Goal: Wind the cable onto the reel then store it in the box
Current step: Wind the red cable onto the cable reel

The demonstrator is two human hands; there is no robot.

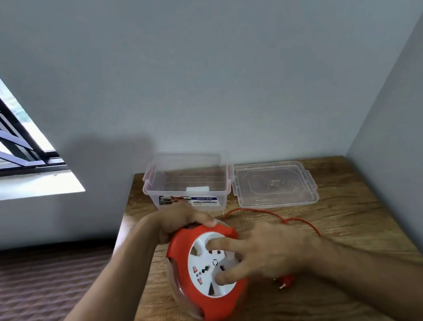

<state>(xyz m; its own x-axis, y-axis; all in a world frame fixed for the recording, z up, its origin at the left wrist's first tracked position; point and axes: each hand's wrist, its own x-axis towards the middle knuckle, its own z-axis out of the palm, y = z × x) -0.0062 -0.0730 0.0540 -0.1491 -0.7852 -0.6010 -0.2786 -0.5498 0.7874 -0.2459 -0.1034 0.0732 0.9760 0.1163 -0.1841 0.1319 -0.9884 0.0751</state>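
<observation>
I can make out one readable text: "MULTI-BOX", white letters on a blue strip of the label (191,201) stuck to the front wall of the clear box (156,193). Finer print below it on that label is too small for me to read.

Red reel (208,274) with white socket face, tilted, gripped at top rim and face by fingers (219,244). Red cable (281,215) trails loose beyond the fingers. Clear box (189,183) open, farther back.
</observation>
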